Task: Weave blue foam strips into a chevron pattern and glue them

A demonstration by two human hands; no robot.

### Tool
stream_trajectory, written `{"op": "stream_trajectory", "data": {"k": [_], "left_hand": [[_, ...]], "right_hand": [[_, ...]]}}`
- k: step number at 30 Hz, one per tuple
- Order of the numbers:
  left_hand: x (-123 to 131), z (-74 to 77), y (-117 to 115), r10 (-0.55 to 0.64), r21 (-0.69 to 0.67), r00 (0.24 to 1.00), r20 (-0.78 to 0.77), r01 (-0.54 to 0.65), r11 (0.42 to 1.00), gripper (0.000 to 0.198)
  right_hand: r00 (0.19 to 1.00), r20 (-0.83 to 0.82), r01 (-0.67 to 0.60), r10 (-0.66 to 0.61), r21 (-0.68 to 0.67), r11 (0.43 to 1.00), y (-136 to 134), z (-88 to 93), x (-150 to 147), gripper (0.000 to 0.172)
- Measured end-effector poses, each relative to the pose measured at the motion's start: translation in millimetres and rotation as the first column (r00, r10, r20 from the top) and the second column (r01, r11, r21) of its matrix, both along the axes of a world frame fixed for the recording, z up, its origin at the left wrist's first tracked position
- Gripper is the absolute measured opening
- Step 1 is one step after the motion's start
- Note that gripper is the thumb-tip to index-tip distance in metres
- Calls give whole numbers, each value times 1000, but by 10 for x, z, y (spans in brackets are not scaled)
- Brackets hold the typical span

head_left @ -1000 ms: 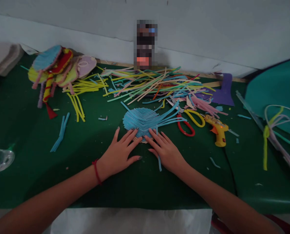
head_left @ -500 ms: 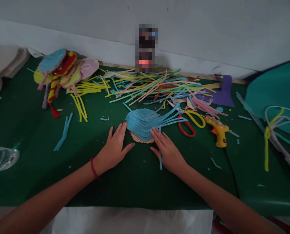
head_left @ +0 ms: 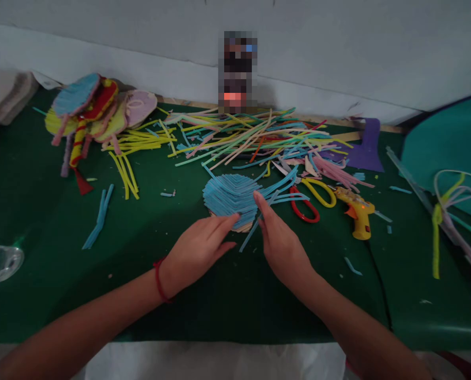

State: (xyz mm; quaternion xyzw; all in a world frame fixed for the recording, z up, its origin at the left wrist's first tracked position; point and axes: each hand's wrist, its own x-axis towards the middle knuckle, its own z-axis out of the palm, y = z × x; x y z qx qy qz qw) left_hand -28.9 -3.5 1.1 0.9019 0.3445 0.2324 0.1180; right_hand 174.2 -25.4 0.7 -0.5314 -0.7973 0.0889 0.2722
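Note:
A round piece covered in light blue strips (head_left: 230,198) lies on the green table cover (head_left: 41,221), with loose blue strip ends trailing off to its right. My left hand (head_left: 198,250) lies flat, fingers stretched out, fingertips touching the near edge of the blue piece. My right hand (head_left: 280,240) is turned on its edge beside the piece, fingers extended, and touches a loose blue strip (head_left: 255,228) that slants under it.
A heap of coloured strips (head_left: 255,134) lies behind. Red and yellow scissors (head_left: 312,198) and a yellow glue gun (head_left: 357,214) sit to the right. Finished woven pieces (head_left: 88,108) are stacked at far left. Teal sheet (head_left: 444,150) at right; a clear bottle (head_left: 0,258) at left.
My left hand moved right, back onto the blue piece's near edge. My right hand rose onto its edge, and the loose blue strip swung from lying straight to slanting.

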Motion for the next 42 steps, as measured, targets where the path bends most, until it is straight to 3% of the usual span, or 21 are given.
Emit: {"op": "stream_trajectory", "data": {"k": [3,8,13,19,23,26,32,37,42], "left_hand": [[87,13,-65,-94,32,994,57,92,995,39],[102,-89,-127,-60,-60,993,100,66,996,35],[2,-93,-52,63,-163,983,175,-34,986,19],[-69,-72,49,119,-167,979,164,-92,982,16],[-83,-87,28,96,-121,989,113,-82,989,18],[-90,-68,-18,89,-4,994,56,-89,996,23],[12,-28,-255,122,141,976,-179,-97,985,39],[106,-83,-430,130,71,938,-323,-113,991,49],[94,-139,-442,157,32,914,-375,-156,987,61]], "right_hand": [[997,-50,59,-62,-45,997,-20,27,-87,60],[984,-133,105,-122,-129,986,-72,56,-155,59],[981,-178,47,-75,-155,987,-85,20,-107,52],[998,-25,-54,53,-35,998,-45,-1,16,20],[996,69,-57,57,2,998,-40,38,24,16],[992,112,-55,57,-25,998,-57,41,-16,18],[992,101,-68,73,-49,996,-91,-45,-101,22],[994,94,-41,48,-76,996,-90,-86,-117,21],[996,79,-39,44,-72,997,-67,-108,-146,19]]}}
